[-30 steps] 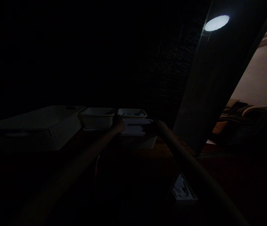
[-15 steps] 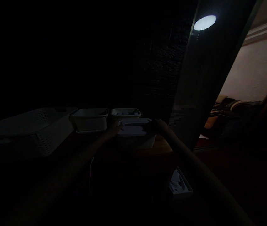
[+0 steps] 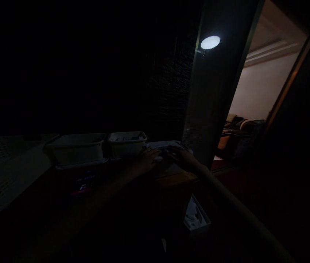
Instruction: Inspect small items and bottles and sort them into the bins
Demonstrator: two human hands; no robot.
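A pale plastic box [image 3: 168, 168] with a light lid [image 3: 163, 143] stands near the right end of a dark brown table top. My left hand [image 3: 148, 160] lies at the lid's near left side, its fingers stretched out over it. From the right, my right hand [image 3: 182, 157] rests on the lid with its fingers spread. Neither hand is wrapped round anything. Just left of the box is an uncovered cream bin [image 3: 127, 146] with papers or packets in it, too dark to name.
Another cream bin [image 3: 75, 151] and a large perforated white basket [image 3: 12, 157] stand to the left. An uncovered white box [image 3: 197, 216] with pale contents sits lower right. A round lamp [image 3: 210, 42] glows on the wall beside a doorway showing a sofa [image 3: 239, 135].
The view has swung right, so the bins and basket shift left. Both hands have come from the lid's sides onto its near part, closer together.
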